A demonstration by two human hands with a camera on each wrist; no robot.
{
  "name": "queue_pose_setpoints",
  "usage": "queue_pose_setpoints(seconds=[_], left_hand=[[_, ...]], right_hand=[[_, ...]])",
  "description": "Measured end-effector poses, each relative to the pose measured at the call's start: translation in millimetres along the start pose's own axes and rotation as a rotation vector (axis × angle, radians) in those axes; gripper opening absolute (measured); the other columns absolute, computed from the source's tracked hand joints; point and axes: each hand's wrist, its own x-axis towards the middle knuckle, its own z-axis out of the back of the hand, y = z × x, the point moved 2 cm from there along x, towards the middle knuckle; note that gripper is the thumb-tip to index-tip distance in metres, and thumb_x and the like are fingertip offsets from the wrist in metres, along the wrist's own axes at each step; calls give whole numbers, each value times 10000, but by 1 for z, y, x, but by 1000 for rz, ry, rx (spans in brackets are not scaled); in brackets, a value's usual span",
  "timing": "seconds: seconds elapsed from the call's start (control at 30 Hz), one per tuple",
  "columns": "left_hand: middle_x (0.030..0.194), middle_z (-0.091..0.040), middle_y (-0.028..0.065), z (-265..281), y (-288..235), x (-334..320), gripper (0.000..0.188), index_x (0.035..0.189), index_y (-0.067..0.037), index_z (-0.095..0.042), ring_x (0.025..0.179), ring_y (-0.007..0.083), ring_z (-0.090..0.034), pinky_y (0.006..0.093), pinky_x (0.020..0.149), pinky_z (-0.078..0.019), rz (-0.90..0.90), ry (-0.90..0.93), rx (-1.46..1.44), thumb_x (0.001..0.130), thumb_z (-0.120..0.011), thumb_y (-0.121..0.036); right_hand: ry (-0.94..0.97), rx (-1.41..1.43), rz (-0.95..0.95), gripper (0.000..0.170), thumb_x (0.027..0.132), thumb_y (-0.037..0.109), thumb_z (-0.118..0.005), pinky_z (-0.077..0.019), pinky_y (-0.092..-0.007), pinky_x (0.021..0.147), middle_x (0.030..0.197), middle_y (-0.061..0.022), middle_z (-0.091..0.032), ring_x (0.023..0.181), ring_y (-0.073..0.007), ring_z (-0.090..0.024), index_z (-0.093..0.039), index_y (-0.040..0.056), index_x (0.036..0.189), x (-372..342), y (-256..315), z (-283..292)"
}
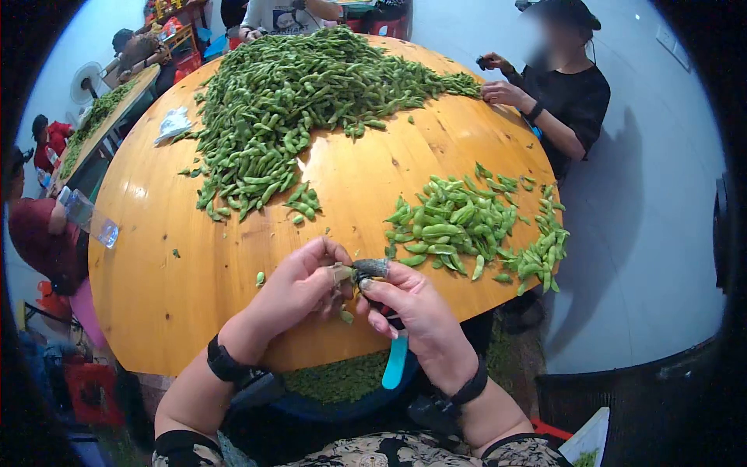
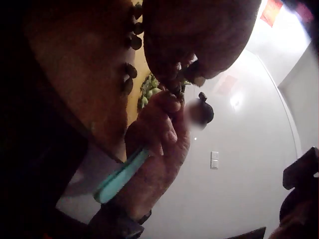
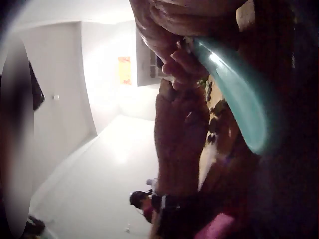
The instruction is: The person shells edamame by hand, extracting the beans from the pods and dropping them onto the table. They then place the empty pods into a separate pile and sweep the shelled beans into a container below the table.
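Near the front edge of the table, my left hand [image 1: 299, 282] and right hand [image 1: 412, 307] meet fingertip to fingertip. The left fingers are curled and pinch a green soybean pod [image 1: 354, 274], mostly hidden between the hands. My right hand grips a tool by its turquoise handle [image 1: 395, 362], which sticks out below the palm; its working end is hidden by the fingers. The same handle [image 3: 234, 89] shows large in the right wrist view. A grey cover [image 1: 370, 268] wraps the right index finger, and a pale wrap [image 1: 341, 272] is on the left thumb.
A large heap of soybean pods [image 1: 288, 109] covers the far part of the round wooden table [image 1: 156, 296]. A smaller pile of pods [image 1: 451, 222] lies right of my hands. Across the table at right, a person in black [image 1: 572, 93] handles pods. A plastic bottle [image 1: 89, 218] lies at the left edge.
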Motion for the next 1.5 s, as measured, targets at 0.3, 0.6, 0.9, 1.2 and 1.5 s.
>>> queue_pose_setpoints(seconds=[0.3,0.6,0.9,1.2,1.5], left_hand=[[818,-561,11,4,5,1,157,1060,-88,-472,621,88,-520,203,530,-423,41,72,-296,945,-472,-195],[772,-512,-1,0,-2,-1,154,1058,-54,-445,574,56,-466,191,520,-400,-89,62,-184,919,-500,-92],[890,-496,12,4,10,0,162,1080,-49,-421,722,63,-492,202,607,-411,-245,99,107,921,-453,-59],[929,-538,65,13,4,-5,222,1102,-9,-535,892,122,-521,280,799,-438,-326,-208,550,906,-432,1],[964,-510,176,44,9,-55,162,999,-13,-565,946,342,-473,399,844,-394,-245,-537,1201,857,-536,-84]], right_hand=[[-190,-456,308,164,909,107,-551,-363,-153,397,709,-3,-621,488,-19,-511,-604,27,1043,-3,2,-19],[-105,-184,108,170,914,106,-544,-364,-146,396,717,-2,-629,486,-17,-515,-618,48,1056,-8,11,-18],[-148,-266,164,171,912,105,-550,-351,-142,381,711,1,-626,472,-18,-508,-609,49,1063,-9,4,-22],[-389,-286,340,166,905,89,-526,-321,-161,342,682,-20,-595,444,-25,-467,-591,33,1047,-3,37,24],[-418,-620,331,252,890,48,-484,-339,-183,398,671,11,-536,465,-25,-429,-589,31,1118,-22,59,72]])
